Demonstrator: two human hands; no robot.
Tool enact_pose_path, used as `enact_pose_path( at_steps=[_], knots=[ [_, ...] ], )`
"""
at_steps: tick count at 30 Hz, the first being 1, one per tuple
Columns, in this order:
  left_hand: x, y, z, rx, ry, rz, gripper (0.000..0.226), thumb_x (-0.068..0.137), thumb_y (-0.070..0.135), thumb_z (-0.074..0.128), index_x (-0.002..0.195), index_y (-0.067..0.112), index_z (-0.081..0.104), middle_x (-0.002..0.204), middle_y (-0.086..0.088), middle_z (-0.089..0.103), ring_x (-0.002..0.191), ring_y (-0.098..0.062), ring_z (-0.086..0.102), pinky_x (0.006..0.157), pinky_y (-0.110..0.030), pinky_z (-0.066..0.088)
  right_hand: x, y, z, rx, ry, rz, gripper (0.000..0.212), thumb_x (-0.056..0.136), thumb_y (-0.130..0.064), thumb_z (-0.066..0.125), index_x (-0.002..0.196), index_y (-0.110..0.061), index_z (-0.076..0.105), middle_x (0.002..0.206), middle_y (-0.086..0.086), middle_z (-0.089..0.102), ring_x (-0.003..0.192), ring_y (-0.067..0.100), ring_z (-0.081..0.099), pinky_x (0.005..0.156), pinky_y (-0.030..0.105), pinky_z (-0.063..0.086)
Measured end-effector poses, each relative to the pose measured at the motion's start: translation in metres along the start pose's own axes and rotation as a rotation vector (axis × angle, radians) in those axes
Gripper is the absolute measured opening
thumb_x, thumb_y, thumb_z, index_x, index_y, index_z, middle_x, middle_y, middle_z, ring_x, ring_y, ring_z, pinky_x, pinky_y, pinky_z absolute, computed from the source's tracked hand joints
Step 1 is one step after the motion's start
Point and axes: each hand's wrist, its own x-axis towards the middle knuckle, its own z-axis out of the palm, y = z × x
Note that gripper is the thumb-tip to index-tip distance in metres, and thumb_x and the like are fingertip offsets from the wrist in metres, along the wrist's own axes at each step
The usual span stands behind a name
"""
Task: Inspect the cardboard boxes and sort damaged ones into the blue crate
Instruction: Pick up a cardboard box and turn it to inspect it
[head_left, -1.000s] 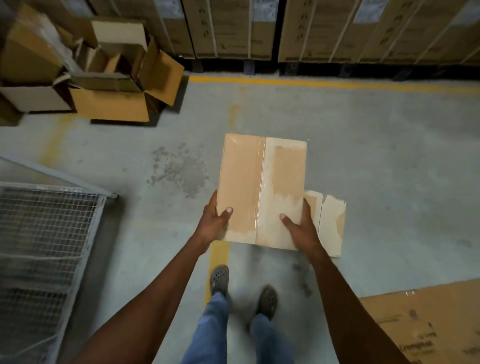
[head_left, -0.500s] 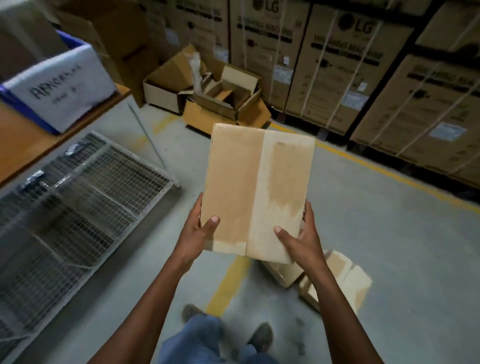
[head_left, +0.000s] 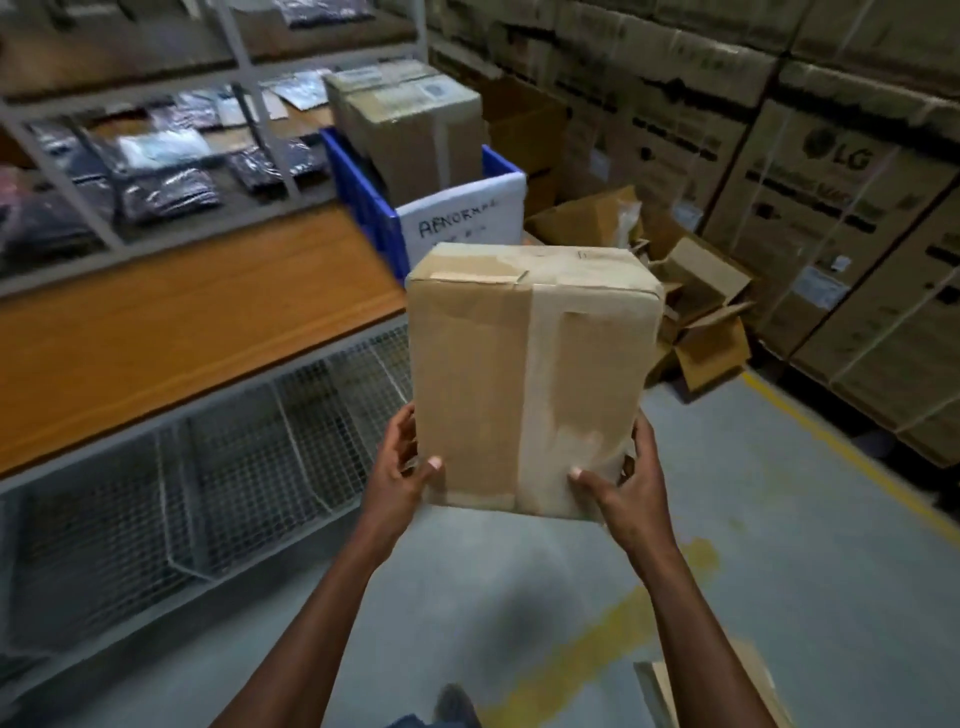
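I hold a brown cardboard box (head_left: 524, 374) up in front of me, its face streaked with worn tape and pale torn patches. My left hand (head_left: 402, 470) grips its lower left corner, thumb on the front. My right hand (head_left: 626, 486) grips the lower right corner the same way. Beyond the box, on the wooden table, stands the blue crate (head_left: 363, 202) with a white sign reading "ABNORMAL" (head_left: 467, 221). A large taped cardboard box (head_left: 415, 130) sits inside the crate.
The wooden table (head_left: 171, 332) runs along the left above wire mesh panels (head_left: 218, 467), with shelves of bagged goods (head_left: 156, 156) behind. Open crumpled cartons (head_left: 696, 317) lie on the floor ahead. Stacked appliance cartons (head_left: 841, 208) line the right. Another box (head_left: 670, 686) lies by my feet.
I have lifted the box from the floor and turned left toward the table. The blue crate now sits straight ahead, much nearer. Both hands keep the same grip.
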Motion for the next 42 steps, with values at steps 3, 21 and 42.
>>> enact_pose_path(
  at_steps=[3, 21, 42],
  knots=[
    [0.009, 0.006, -0.048, -0.176, 0.123, -0.084, 0.038, 0.095, 0.042, 0.065, 0.127, 0.023, 0.058, 0.129, -0.003, 0.071, 0.119, -0.027, 0.069, 0.097, -0.043, 0.056, 0.024, -0.018, 0.050, 0.020, -0.089, -0.060, 0.096, 0.083, -0.003, 0.083, 0.154, -0.046, 0.036, 0.145, -0.018, 0.055, 0.128, 0.015, 0.058, 0.084, 0.017, 0.055],
    [0.140, 0.039, -0.217, -0.322, 0.699, -0.033, 0.061, 0.101, 0.062, 0.047, 0.151, 0.028, 0.051, 0.142, 0.000, 0.066, 0.128, -0.023, 0.063, 0.102, -0.050, 0.055, 0.195, -0.098, 0.297, 0.300, -0.463, 0.021, 0.121, 0.063, -0.104, 0.051, 0.159, -0.032, 0.036, 0.161, -0.004, 0.044, 0.147, 0.019, 0.044, 0.123, 0.055, 0.034],
    [0.351, 0.054, -0.337, -0.372, 0.589, -0.155, 0.042, 0.113, 0.031, 0.042, 0.154, 0.039, 0.047, 0.136, 0.006, 0.067, 0.126, -0.025, 0.062, 0.094, -0.045, 0.056, 0.421, -0.120, 0.488, 0.259, -0.542, 0.148, 0.091, 0.083, -0.095, 0.043, 0.160, -0.048, 0.032, 0.167, -0.018, 0.035, 0.153, 0.011, 0.034, 0.127, 0.054, 0.028]
  ],
)
